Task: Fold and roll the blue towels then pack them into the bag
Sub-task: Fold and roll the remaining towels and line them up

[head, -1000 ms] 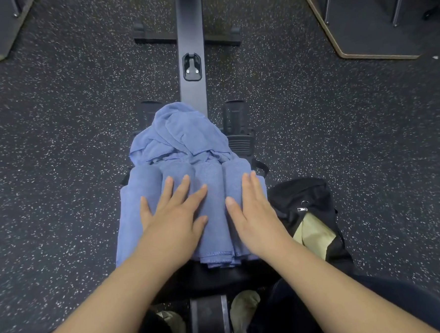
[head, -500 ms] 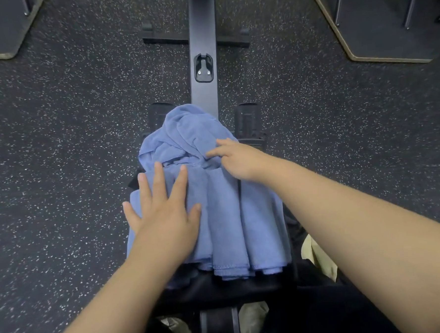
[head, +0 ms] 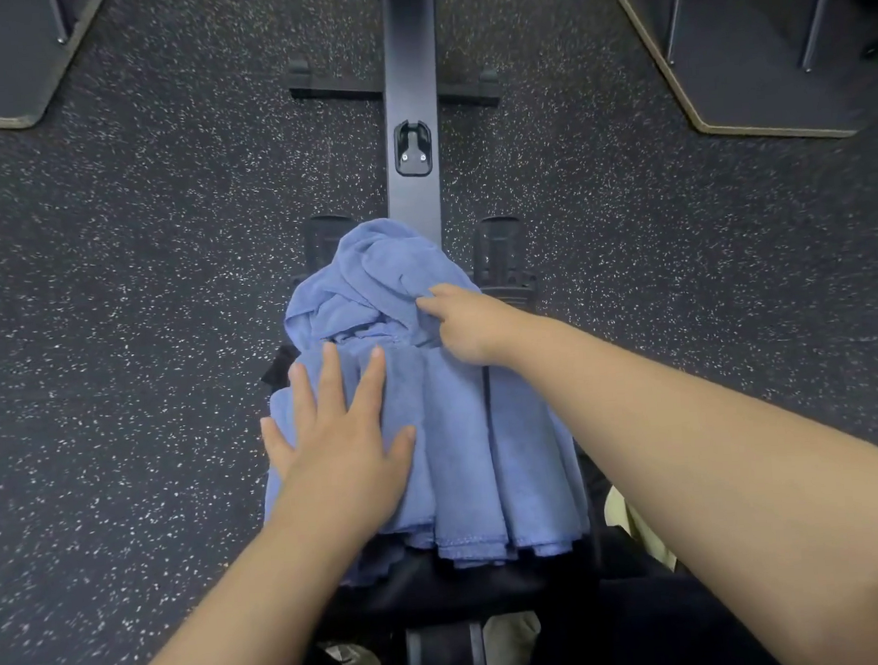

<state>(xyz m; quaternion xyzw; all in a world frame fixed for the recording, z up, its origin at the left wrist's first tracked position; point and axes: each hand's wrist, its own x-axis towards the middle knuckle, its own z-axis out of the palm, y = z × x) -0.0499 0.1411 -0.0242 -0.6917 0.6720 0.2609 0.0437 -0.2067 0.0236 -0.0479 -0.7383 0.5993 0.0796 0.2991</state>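
two hands (head: 404, 386) on unlabelled towels (head: 458, 434)

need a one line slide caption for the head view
Left hand pressed flat on folded blue towels while the right hand pinches the crumpled blue towel heaped behind them.

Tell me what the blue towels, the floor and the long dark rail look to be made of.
Blue towels: soft matte cloth, likely microfibre or terry; limp folds, stitched hems. Floor: probably rubber gym flooring, dark matte with pale flecks. Rail: seemingly painted or anodised metal; smooth, straight, faint sheen.
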